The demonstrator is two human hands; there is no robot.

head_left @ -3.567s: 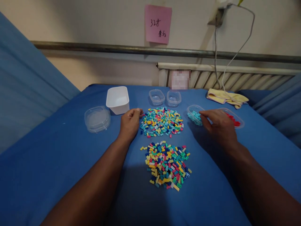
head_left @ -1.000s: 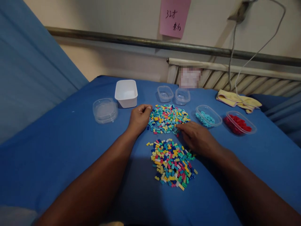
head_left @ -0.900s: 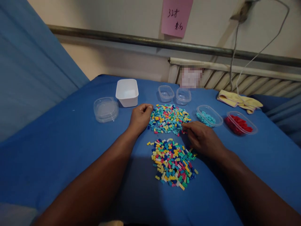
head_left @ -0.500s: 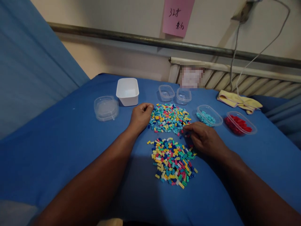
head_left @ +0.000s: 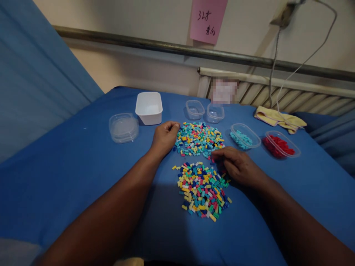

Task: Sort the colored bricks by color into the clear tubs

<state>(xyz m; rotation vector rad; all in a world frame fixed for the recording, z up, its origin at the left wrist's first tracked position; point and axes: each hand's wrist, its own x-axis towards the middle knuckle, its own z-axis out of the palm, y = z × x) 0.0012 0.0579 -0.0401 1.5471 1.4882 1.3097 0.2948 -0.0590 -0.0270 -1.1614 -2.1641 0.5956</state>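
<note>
Two loose piles of small multicoloured toy bricks lie on a blue cloth, a far pile (head_left: 198,138) and a near pile (head_left: 202,190). My left hand (head_left: 165,138) rests at the left edge of the far pile. Its thumb and fingers are pressed together, and whatever is between them is too small to make out. At the far pile's front right edge is my right hand (head_left: 238,164), index finger stretched out and thumb apart from it. A few red and dark blue bricks lie below those fingers, partly hidden by the hand.
Right of the piles stand a clear tub (head_left: 245,136) of light blue bricks and another tub (head_left: 281,145) of red ones. Behind are two clear tubs (head_left: 195,109) and a white box (head_left: 149,108). Stacked clear lids (head_left: 124,128) lie left; a yellow cloth (head_left: 280,119) lies back right.
My right hand's fingertips have moved slightly left along the front edge of the far pile. My left hand keeps its place and its pinch. The whole view has shifted a little.
</note>
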